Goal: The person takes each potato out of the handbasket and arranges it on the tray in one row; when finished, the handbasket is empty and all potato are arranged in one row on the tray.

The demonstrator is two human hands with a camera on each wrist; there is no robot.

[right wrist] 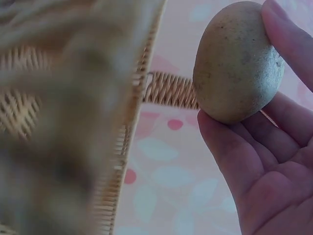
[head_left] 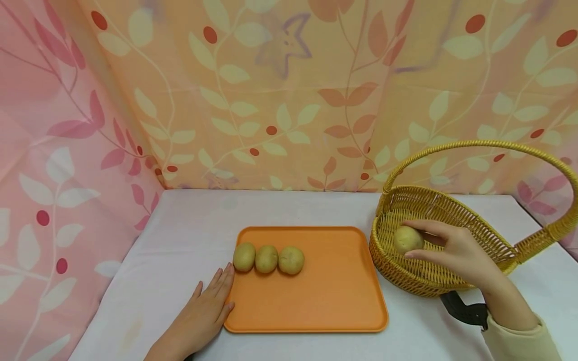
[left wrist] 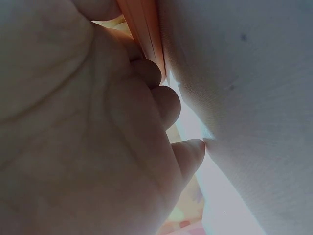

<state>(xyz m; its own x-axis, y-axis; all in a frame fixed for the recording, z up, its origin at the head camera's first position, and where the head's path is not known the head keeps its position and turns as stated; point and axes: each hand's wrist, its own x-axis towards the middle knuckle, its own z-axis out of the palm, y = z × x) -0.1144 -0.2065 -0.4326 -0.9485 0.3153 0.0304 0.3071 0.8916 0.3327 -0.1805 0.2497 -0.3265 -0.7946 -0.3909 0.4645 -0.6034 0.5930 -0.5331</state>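
My right hand (head_left: 456,250) pinches a potato (head_left: 408,239) between thumb and fingers, over the wicker basket (head_left: 444,200). In the right wrist view the same potato (right wrist: 237,63) shows its speckled, pale skin beside the blurred basket weave. Three potatoes sit in a row at the upper left of the orange tray (head_left: 334,296): one by the left rim (head_left: 244,257), one in the middle (head_left: 266,259), one on the right (head_left: 291,260). Against the tray's left edge rests my left hand (head_left: 203,311), fingers extended. The left wrist view shows its palm (left wrist: 88,122) close to the tray edge (left wrist: 144,34).
A white cloth (head_left: 194,215) covers the table. The basket's tall arched handle (head_left: 478,144) rises at the right. Behind stands a floral curtain (head_left: 280,100), with a pink one (head_left: 67,175) at the left. A black strap (head_left: 465,308) hangs at the right wrist.
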